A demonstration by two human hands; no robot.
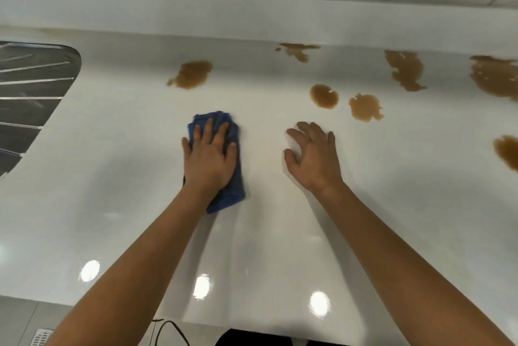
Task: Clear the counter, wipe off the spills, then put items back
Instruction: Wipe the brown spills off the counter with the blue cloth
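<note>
Far left of the cloth sits the draining board (30, 99), dark and ridged. The blue cloth (224, 160) lies folded on the white counter (126, 177), and the left hand (208, 158) presses flat on it, fingers spread, pinning rather than gripping. Just right of the cloth the right hand (314, 155) rests open on bare counter, holding nothing. The wiping looks barely started: no spill touches the cloth. The nearest brown spill (192, 74) lies beyond the cloth; best to push through it with even pressure, then refold to a clean face. The count: one cloth, seven large spills, the rest right of the cloth.
</note>
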